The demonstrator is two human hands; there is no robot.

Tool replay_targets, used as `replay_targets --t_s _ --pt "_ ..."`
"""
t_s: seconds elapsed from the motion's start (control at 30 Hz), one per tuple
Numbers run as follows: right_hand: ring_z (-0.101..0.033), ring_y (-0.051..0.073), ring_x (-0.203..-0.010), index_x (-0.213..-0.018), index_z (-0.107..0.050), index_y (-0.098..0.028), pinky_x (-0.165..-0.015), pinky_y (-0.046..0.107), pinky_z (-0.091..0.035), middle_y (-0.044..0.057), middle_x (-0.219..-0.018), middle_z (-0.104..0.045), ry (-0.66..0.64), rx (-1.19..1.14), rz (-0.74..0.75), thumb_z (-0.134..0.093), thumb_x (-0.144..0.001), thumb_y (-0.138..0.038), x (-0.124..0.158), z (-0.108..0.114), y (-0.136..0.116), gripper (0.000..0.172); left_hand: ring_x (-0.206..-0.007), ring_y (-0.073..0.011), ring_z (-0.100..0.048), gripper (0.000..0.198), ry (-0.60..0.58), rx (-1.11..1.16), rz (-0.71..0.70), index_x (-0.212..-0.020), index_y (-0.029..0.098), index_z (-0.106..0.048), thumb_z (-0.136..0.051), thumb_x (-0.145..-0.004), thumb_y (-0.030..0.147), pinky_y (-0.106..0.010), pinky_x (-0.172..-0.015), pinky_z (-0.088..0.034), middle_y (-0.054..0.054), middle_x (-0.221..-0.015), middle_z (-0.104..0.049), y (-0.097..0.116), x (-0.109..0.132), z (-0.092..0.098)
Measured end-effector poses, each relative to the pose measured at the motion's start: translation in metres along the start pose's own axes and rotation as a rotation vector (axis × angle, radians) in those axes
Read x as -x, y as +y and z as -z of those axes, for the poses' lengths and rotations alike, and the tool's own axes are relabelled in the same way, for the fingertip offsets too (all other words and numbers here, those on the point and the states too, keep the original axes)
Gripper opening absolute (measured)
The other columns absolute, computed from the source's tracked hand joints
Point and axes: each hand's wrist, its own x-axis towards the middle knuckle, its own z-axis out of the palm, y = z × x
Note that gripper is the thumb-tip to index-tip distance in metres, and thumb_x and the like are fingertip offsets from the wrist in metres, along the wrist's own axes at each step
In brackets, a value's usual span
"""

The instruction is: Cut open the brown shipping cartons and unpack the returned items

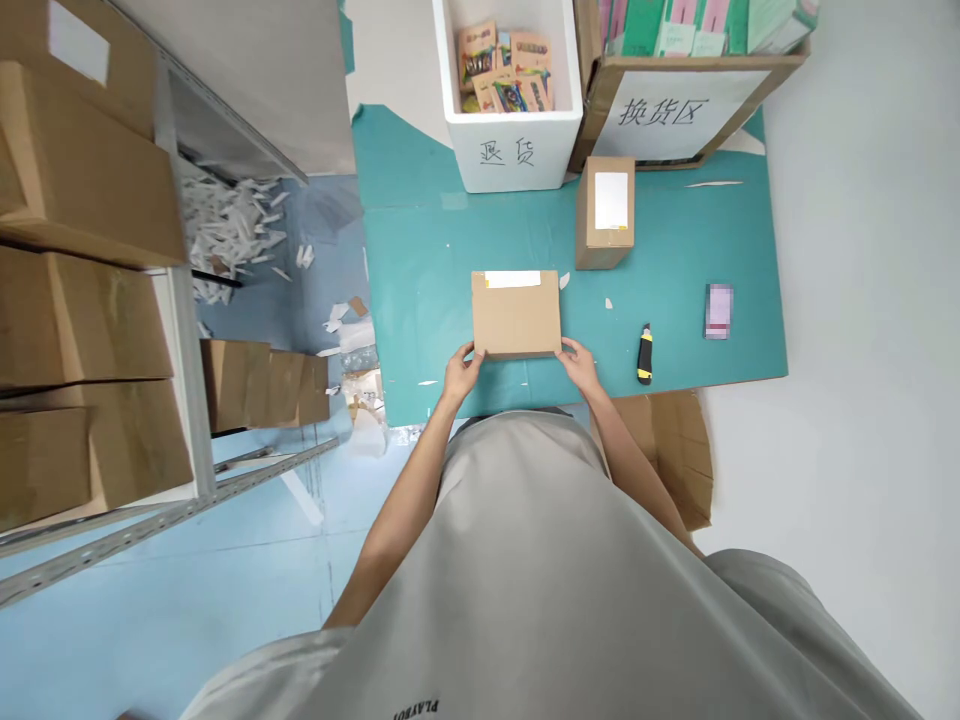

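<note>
A small brown cardboard box [516, 318] with a white label along its far edge lies on the green tabletop [420, 260] in front of me. My left hand [463, 372] grips its near left corner, and my right hand [579, 366] holds the near right corner between thumb and fingers. Behind it to the right stands a second cardboard box [604, 214], taller, with a white label. A black and yellow utility knife [645, 355] lies to the right of my right hand.
A white bin [514, 152] with several packets and a carton [675, 112] of green and pink boxes stand at the back. A pixelated phone-like object [718, 312] lies far right. Shelving [184, 350] with cartons is at left; an open carton [671, 450] sits below the table's front edge.
</note>
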Motion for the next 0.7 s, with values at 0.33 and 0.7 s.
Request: replay_targets --t_s 0.33,0.7 --pt "-0.083 0.028 -0.11 -0.126 -0.077 -0.013 -0.092 0.042 -0.071 0.019 -0.123 -0.084 0.118 0.151 -0.145 -0.075 -0.096 -0.036 -0.005 -0.017 0.013 0.038 -0.085 -0.0235 -0.078 0.052 0.051 -0.019 0.301 -0.132 0.008 -0.071 -0.08 -0.103 0.05 -0.029 -0.069 -0.058 -0.016 -0.104 -0.083 -0.021 0.001 -0.003" --pt "-0.076 0.022 -0.088 -0.148 -0.066 -0.012 -0.086 0.039 -0.068 0.016 -0.124 -0.08 0.073 0.225 -0.084 -0.071 -0.096 -0.039 0.007 -0.008 0.027 0.059 -0.078 -0.0194 -0.072 0.068 0.009 0.118 0.293 -0.151 0.012 -0.068 -0.089 -0.095 0.044 -0.028 -0.069 -0.056 -0.008 -0.093 -0.079 -0.01 0.0 0.003"
